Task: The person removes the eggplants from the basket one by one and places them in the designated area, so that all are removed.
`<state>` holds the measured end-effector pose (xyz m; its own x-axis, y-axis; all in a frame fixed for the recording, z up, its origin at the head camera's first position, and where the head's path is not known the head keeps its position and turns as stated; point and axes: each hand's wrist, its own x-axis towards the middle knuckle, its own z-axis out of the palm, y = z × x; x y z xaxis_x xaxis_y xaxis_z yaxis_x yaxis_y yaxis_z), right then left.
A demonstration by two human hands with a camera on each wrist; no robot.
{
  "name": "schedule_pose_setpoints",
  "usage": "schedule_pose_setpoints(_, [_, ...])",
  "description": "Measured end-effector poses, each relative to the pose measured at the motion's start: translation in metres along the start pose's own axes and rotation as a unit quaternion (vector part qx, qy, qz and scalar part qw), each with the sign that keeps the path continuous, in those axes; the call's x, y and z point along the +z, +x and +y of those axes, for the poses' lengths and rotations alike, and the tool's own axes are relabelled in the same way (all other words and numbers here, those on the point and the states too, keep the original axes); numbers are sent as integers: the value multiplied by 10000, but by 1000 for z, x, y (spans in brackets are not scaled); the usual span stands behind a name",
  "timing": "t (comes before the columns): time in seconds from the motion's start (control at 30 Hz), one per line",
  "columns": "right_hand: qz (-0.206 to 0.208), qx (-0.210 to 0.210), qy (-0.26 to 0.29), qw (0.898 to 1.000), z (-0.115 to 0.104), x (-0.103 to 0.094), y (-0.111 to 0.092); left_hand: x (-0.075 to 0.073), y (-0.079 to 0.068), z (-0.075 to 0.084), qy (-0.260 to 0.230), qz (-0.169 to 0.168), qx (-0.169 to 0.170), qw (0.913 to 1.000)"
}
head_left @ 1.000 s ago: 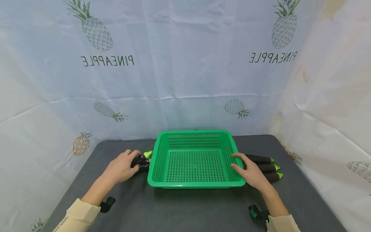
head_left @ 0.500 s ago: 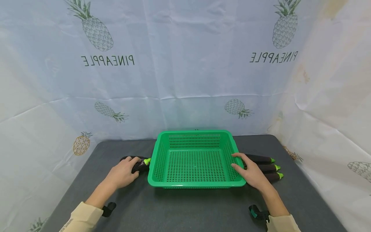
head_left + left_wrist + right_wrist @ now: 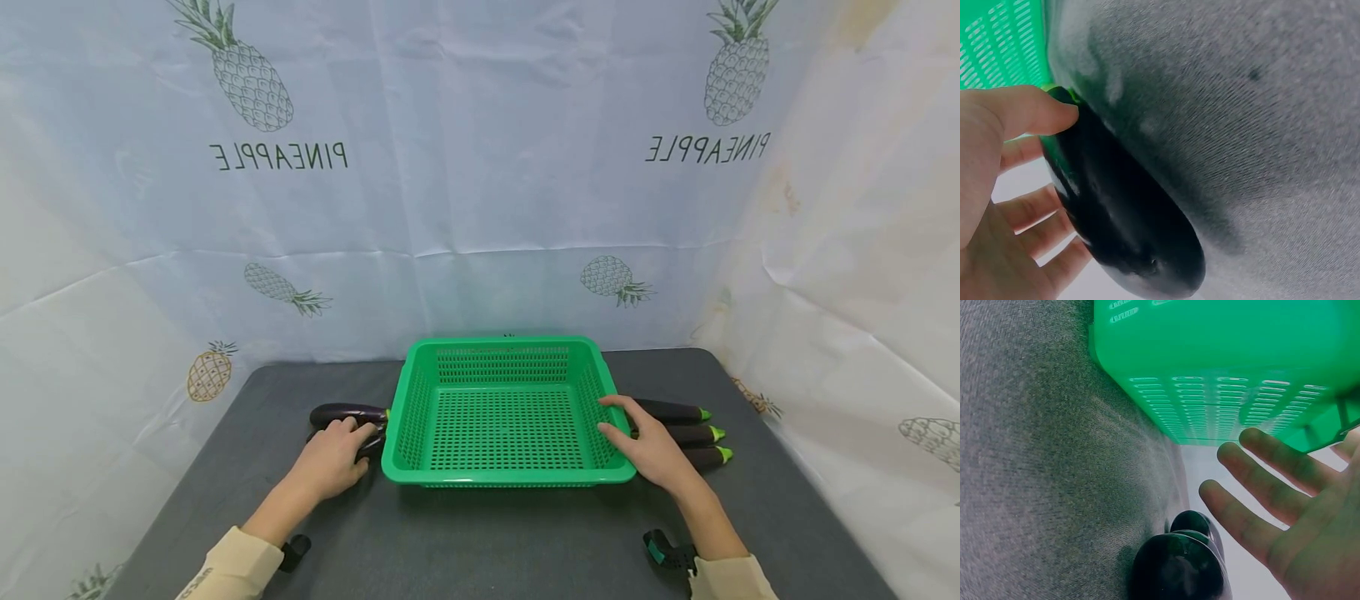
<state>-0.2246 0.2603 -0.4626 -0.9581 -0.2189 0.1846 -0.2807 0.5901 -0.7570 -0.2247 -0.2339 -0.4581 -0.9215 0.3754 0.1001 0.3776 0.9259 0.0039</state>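
My left hand [image 3: 330, 460] is over the nearer of two dark purple eggplants left of the green basket [image 3: 510, 477]. In the left wrist view its thumb presses on this eggplant [image 3: 1132, 203] near the green stem end, with the fingers along the other side. Just behind it lies the second eggplant [image 3: 345, 412], its cap at the basket's wall. On the basket's right rim rests my right hand [image 3: 651, 450], thumb and index finger over the edge. The right wrist view shows its other fingers [image 3: 1241, 515] spread out loosely beside the basket's outer wall.
Three more eggplants [image 3: 693, 435] lie side by side right of the basket, partly behind the right hand, green stems pointing right. Everything stands on a dark grey table [image 3: 480, 542]. A pale cloth [image 3: 480, 183] with pineapple prints hangs behind and at both sides.
My left hand has lowered the farther eggplant beside the basket, let go of it and moved toward the front onto the nearer one. The right hand and the basket have stayed put.
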Motion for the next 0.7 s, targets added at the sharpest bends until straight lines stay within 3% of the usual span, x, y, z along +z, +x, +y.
schedule_pose_setpoints(0.5, [-19,-31,51,10000,-1,-2,0,12,0,3,155,531,37,9985])
schedule_pose_setpoints(0.7, [36,-98,-127,9999,-3,-5,0,10,1,4,-7,959,11,9954])
